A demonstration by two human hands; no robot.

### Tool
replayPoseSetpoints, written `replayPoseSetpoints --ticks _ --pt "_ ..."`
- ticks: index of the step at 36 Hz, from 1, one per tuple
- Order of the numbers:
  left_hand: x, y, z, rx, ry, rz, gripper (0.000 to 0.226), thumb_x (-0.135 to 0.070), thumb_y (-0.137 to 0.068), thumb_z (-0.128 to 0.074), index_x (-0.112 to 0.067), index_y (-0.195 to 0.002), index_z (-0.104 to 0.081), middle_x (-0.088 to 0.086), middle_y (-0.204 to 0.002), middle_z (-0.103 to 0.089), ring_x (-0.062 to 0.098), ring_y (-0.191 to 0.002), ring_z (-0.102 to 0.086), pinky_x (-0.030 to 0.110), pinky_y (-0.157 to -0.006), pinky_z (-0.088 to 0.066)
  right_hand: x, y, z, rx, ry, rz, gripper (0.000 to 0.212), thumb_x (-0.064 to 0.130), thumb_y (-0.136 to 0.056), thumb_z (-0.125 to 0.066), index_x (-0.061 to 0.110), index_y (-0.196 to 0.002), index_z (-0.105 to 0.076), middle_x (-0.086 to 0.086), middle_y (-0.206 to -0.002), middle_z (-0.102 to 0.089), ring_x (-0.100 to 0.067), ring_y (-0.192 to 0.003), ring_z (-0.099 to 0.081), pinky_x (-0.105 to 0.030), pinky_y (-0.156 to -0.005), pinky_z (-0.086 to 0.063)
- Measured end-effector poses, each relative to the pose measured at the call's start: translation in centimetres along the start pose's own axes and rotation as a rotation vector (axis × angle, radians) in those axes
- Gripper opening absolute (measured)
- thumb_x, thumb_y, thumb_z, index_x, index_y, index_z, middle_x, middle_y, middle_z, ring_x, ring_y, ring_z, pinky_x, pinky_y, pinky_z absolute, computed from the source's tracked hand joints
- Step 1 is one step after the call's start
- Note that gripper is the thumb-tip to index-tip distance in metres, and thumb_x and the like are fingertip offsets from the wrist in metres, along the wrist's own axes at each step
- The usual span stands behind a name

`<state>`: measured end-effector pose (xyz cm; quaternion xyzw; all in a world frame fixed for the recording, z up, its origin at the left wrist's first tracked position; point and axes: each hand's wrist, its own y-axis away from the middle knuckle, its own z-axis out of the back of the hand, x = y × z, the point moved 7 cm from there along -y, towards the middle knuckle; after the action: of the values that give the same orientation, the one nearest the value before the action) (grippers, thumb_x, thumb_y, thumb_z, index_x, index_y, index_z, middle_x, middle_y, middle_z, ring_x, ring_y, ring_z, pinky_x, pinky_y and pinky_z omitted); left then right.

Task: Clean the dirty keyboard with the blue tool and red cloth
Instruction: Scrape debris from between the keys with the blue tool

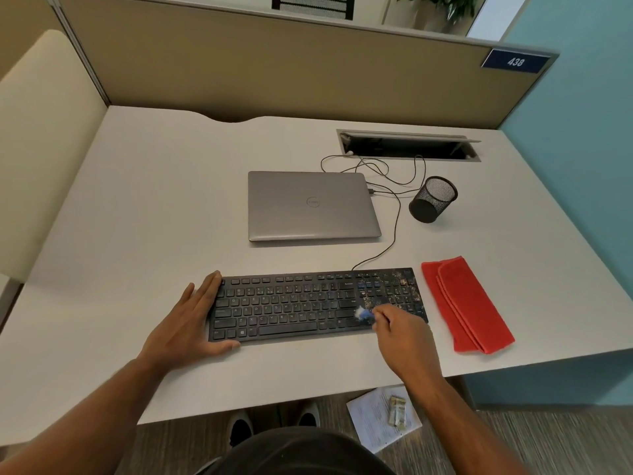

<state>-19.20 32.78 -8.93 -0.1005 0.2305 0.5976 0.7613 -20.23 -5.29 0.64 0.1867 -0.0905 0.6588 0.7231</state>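
A black keyboard [294, 305] lies near the front of the desk, with crumbs and dust speckling its right end around the number pad. My left hand [191, 320] grips the keyboard's left end, fingers spread over the edge and thumb at the front. My right hand [402, 332] holds a small blue tool [364, 314] whose pale, blurred tip rests on the keys left of the number pad. A folded red cloth [466, 305] lies on the desk just right of the keyboard, untouched.
Behind the keyboard sits a closed grey laptop [313, 205], with cables [394, 214] running to a desk cable hatch [409, 145]. A black mesh pen cup [433, 199] lies tipped on its side. Papers [383, 418] lie on the floor under the desk edge.
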Motion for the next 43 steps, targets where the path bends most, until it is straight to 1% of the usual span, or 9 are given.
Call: replayPoseSetpoints --ticks 7,10,13,19,25,30,35,39,43 --pt "-0.1 0.0 0.1 0.003 0.001 0.006 0.137 -0.095 -0.070 -0.057 -0.027 -0.163 0.016 -0.008 -0.172 0.007 0.011 -0.157 0.000 0.022 -0.125 0.013 0.5 -1.1 -0.8 0.180 0.173 -0.021 0.017 0.021 -0.101 -0.051 0.025 -0.097 -0.067 0.005 -0.090 -0.069 -0.008 -0.073 -0.057 -0.013 -0.052 -0.027" --pt "0.0 0.0 0.1 0.003 0.005 0.007 0.137 -0.095 -0.069 -0.057 -0.027 -0.163 0.016 -0.009 -0.173 0.007 0.011 -0.158 -0.002 0.025 -0.127 0.010 0.8 -1.7 0.0 0.107 0.152 0.004 0.021 0.021 -0.103 -0.049 0.023 -0.107 -0.068 0.006 -0.092 -0.069 -0.008 -0.073 -0.058 -0.016 -0.057 -0.035" --pt "0.1 -0.1 0.1 0.007 0.001 0.014 0.137 -0.095 -0.069 -0.056 -0.027 -0.163 0.016 -0.010 -0.173 0.008 0.013 -0.159 -0.003 0.031 -0.129 0.005 1.1 -1.7 -0.9 0.205 0.188 0.018 0.023 0.018 -0.101 -0.053 0.023 -0.119 -0.066 0.001 -0.101 -0.071 -0.012 -0.080 -0.060 -0.023 -0.067 -0.039" --pt "0.0 0.0 0.1 0.011 0.002 0.027 0.138 -0.098 -0.067 -0.054 -0.029 -0.162 0.019 -0.011 -0.172 0.010 0.012 -0.158 0.002 0.031 -0.128 0.006 1.3 -1.5 -0.2 0.183 0.228 0.058 0.018 0.013 -0.099 -0.054 0.024 -0.104 -0.066 0.004 -0.094 -0.066 -0.012 -0.077 -0.056 -0.014 -0.054 -0.026" --pt "-0.3 0.1 0.3 -0.002 0.020 0.036 0.137 -0.097 -0.065 -0.056 -0.032 -0.162 0.016 -0.014 -0.170 0.012 0.008 -0.152 0.009 0.027 -0.125 0.009 1.4 -1.7 -0.7 0.237 0.192 0.066 0.032 0.005 -0.095 -0.056 0.025 -0.116 -0.069 0.005 -0.095 -0.068 -0.012 -0.081 -0.060 -0.020 -0.068 -0.037" --pt "-0.7 0.2 0.5 -0.012 0.011 0.020 0.136 -0.092 -0.067 -0.060 -0.029 -0.163 0.012 -0.013 -0.170 0.010 0.002 -0.149 0.009 0.012 -0.118 0.019 1.3 -2.4 -0.4 0.267 0.239 0.051 0.041 -0.002 -0.090 -0.057 0.022 -0.123 -0.066 -0.002 -0.107 -0.071 -0.018 -0.092 -0.064 -0.025 -0.075 -0.045" --pt "-0.5 0.1 0.4 -0.005 0.005 0.015 0.136 -0.092 -0.069 -0.060 -0.028 -0.163 0.015 -0.012 -0.171 0.010 0.001 -0.151 0.010 0.016 -0.121 0.017 1.7 -2.4 -0.4 0.327 0.288 0.071 0.028 0.009 -0.096 -0.059 0.019 -0.122 -0.066 -0.003 -0.113 -0.069 -0.016 -0.090 -0.059 -0.024 -0.080 -0.042" --pt "-0.3 0.1 0.2 0.009 -0.018 0.002 0.138 -0.094 -0.070 -0.058 -0.025 -0.163 0.016 -0.007 -0.173 0.007 0.008 -0.157 0.002 0.025 -0.127 0.011 1.8 -2.6 0.2 0.198 0.243 0.059 0.026 0.006 -0.095 -0.058 0.019 -0.115 -0.069 -0.002 -0.104 -0.071 -0.014 -0.082 -0.058 -0.023 -0.071 -0.037" --pt "-0.5 0.1 0.4 -0.006 -0.019 -0.010 0.138 -0.091 -0.070 -0.062 -0.024 -0.163 0.015 -0.007 -0.172 0.007 -0.003 -0.152 0.011 0.023 -0.125 0.013 1.8 -2.1 0.0 0.197 0.240 0.058 0.024 0.008 -0.096 -0.057 0.019 -0.113 -0.069 0.000 -0.098 -0.069 -0.013 -0.079 -0.057 -0.022 -0.069 -0.037"
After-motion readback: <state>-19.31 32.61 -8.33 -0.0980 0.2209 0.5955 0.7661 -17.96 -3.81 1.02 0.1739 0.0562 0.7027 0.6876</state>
